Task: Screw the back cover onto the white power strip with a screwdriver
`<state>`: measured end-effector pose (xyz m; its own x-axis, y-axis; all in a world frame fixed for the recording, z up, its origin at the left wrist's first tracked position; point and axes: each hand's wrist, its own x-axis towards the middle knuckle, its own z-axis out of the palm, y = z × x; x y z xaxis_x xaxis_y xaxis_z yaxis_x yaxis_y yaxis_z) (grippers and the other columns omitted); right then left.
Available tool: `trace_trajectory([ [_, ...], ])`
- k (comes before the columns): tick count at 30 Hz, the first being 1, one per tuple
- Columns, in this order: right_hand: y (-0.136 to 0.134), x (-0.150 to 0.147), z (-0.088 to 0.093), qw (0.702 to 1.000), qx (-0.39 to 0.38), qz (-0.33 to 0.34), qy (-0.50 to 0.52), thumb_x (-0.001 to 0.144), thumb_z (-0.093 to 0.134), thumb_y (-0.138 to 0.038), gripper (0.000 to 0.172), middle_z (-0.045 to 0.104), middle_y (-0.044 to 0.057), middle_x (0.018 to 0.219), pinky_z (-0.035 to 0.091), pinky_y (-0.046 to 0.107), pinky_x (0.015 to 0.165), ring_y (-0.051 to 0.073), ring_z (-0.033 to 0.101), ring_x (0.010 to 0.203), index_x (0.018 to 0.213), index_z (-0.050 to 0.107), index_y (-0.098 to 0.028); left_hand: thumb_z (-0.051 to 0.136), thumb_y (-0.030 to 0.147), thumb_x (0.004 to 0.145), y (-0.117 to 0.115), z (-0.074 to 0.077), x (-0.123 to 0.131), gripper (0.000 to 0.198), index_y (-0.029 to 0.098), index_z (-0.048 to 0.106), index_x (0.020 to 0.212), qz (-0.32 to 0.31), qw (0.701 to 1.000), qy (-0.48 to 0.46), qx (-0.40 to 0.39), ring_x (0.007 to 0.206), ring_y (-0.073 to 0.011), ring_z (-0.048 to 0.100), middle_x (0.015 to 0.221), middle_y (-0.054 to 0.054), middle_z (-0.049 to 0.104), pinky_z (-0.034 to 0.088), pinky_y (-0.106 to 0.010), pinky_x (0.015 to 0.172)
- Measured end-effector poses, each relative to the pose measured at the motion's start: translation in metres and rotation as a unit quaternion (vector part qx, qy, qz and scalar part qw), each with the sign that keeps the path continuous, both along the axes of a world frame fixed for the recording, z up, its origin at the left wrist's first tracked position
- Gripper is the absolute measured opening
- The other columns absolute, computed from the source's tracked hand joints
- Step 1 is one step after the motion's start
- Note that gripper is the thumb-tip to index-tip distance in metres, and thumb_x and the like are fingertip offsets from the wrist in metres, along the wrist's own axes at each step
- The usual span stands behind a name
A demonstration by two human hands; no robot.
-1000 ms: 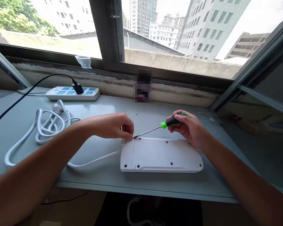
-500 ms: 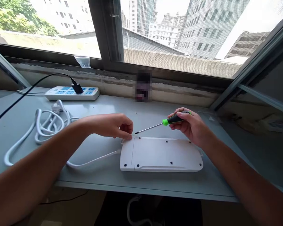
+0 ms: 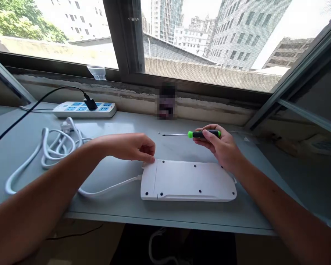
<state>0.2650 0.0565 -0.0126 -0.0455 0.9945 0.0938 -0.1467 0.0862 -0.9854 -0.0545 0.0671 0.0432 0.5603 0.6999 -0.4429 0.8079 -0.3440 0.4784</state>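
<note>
A white power strip [image 3: 187,180] lies face down on the grey table [image 3: 121,206], with several dark screw holes in its back. My left hand [image 3: 135,147] rests curled at its far left corner, fingertips pinched together against the edge. My right hand [image 3: 219,145] hovers behind the strip and grips a screwdriver [image 3: 193,134] with a green and black handle. The shaft lies level and points left, well above and behind the strip. A tiny screw [image 3: 159,133] sits on the table just beyond the tip.
The strip's white cable [image 3: 57,147] coils at the left. A second power strip [image 3: 84,109] with a black plug stands by the window ledge. A small clear cup [image 3: 97,72] sits on the sill. The table's front edge runs near my forearms.
My right hand lifted the screwdriver off the strip's far left corner and carried it back and up, turning the shaft level. My left hand stayed at the corner.
</note>
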Motion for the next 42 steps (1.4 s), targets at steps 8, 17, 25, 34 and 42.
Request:
trace_trajectory([
  [8,0.002,-0.014,-0.004,0.999,-0.006,0.018,-0.04,0.079,0.091,-0.053,0.048,0.077,0.008,0.124,0.061,0.046,0.116,0.023,0.079,0.111,0.106,0.07,-0.02,0.054,0.055,0.093,0.009,0.006,-0.014,0.037,0.023,0.071,0.082,0.118,0.974,0.07,0.182,0.067,-0.0214,0.062,0.084,-0.006,0.075,0.039,-0.032,0.059],
  [17,0.004,-0.017,-0.007,0.997,-0.023,0.05,-0.053,0.084,0.087,-0.049,0.043,0.075,0.008,0.126,0.059,0.042,0.117,0.021,0.078,0.115,0.109,0.069,-0.019,0.058,0.055,0.09,0.009,0.007,-0.012,0.035,0.024,0.072,0.083,0.182,0.954,0.085,0.224,0.066,-0.0244,0.062,0.081,-0.007,0.075,0.034,-0.035,0.059],
  [25,0.001,-0.016,-0.004,0.997,-0.032,0.055,-0.037,0.087,0.086,-0.045,0.037,0.074,0.009,0.13,0.059,0.041,0.118,0.02,0.078,0.116,0.109,0.069,-0.019,0.059,0.057,0.091,0.007,0.006,-0.007,0.037,0.024,0.072,0.083,0.16,0.958,0.063,0.232,0.062,-0.0221,0.06,0.08,-0.007,0.076,0.036,-0.033,0.056],
  [34,0.0,-0.014,-0.001,0.999,-0.026,0.041,-0.013,0.087,0.086,-0.045,0.037,0.077,0.008,0.126,0.06,0.042,0.116,0.022,0.079,0.115,0.109,0.07,-0.02,0.057,0.058,0.093,0.009,0.002,-0.008,0.039,0.023,0.074,0.093,0.161,0.953,0.059,0.249,0.071,-0.0237,0.066,0.09,-0.007,0.078,0.038,-0.033,0.061],
  [42,-0.007,-0.013,0.01,0.999,0.0,0.038,0.021,0.089,0.083,-0.042,0.03,0.078,0.006,0.123,0.063,0.041,0.111,0.021,0.08,0.111,0.107,0.071,-0.022,0.065,0.063,0.092,0.016,-0.025,-0.002,0.065,0.016,0.066,0.137,0.138,0.941,-0.091,0.295,0.113,-0.0295,0.072,0.132,-0.013,0.076,0.055,-0.037,0.089],
])
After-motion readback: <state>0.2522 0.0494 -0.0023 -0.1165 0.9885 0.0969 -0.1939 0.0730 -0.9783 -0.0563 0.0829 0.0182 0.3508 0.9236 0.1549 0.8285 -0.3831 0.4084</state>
